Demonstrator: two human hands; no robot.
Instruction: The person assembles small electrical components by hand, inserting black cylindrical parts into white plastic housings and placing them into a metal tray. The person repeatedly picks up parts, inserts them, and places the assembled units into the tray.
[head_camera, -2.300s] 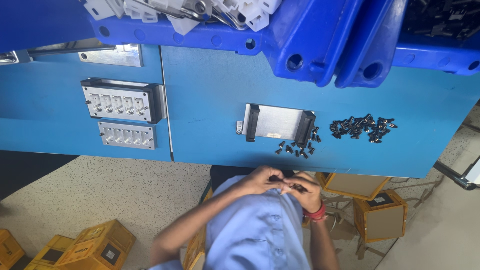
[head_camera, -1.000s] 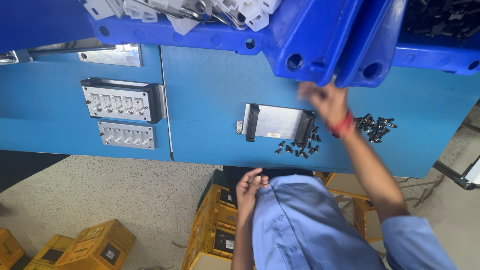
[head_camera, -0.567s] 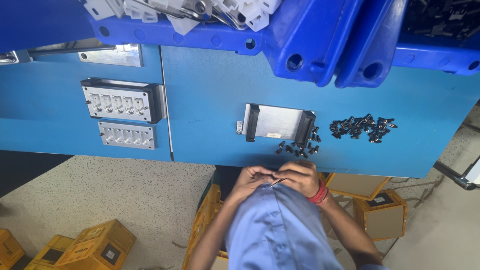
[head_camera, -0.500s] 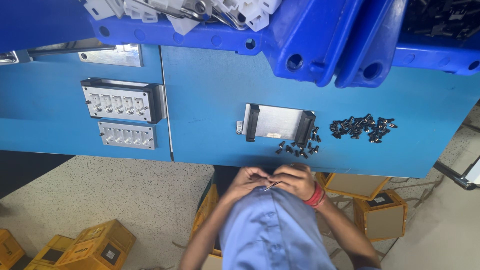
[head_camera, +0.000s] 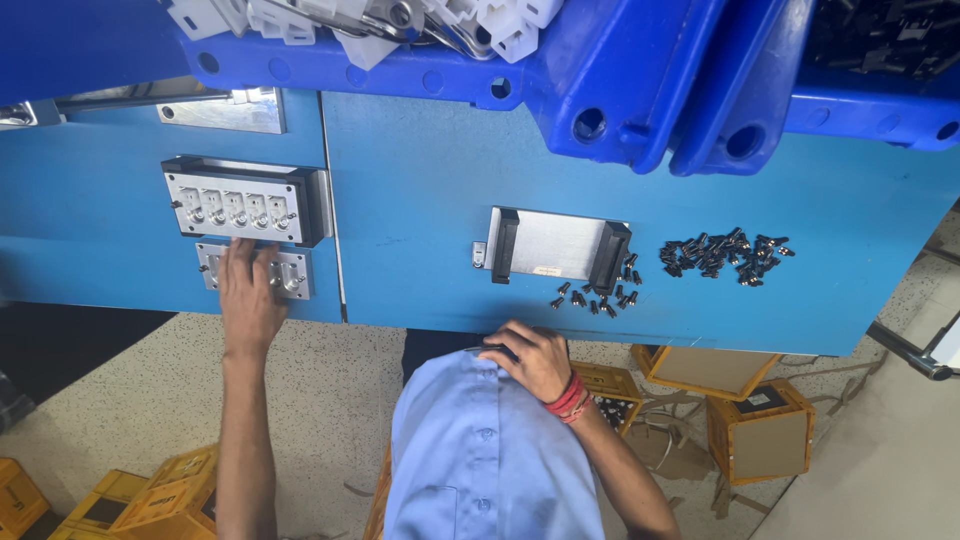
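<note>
My left hand (head_camera: 248, 300) reaches out to the left and rests on a small metal plate with a row of sockets (head_camera: 285, 275). Just above it sits a larger metal fixture in a black frame (head_camera: 240, 203). My right hand (head_camera: 538, 362), with a red band on the wrist, stays close to my chest at the table's near edge, its fingers closed round a small dark part (head_camera: 497, 349). A flat metal tray with black ends (head_camera: 552, 245) lies ahead of it, with loose small black parts (head_camera: 595, 297) scattered at its near right corner.
A pile of small black parts (head_camera: 725, 256) lies right of the tray on the blue table (head_camera: 420, 190). Blue bins (head_camera: 620, 80) with white plastic pieces line the far edge. Yellow crates (head_camera: 160, 490) and cardboard boxes (head_camera: 765, 430) stand on the floor.
Both hands were together at my chest; my left hand has since gone out left onto the small metal plate. Earlier my right hand reached to the black parts and came back.
</note>
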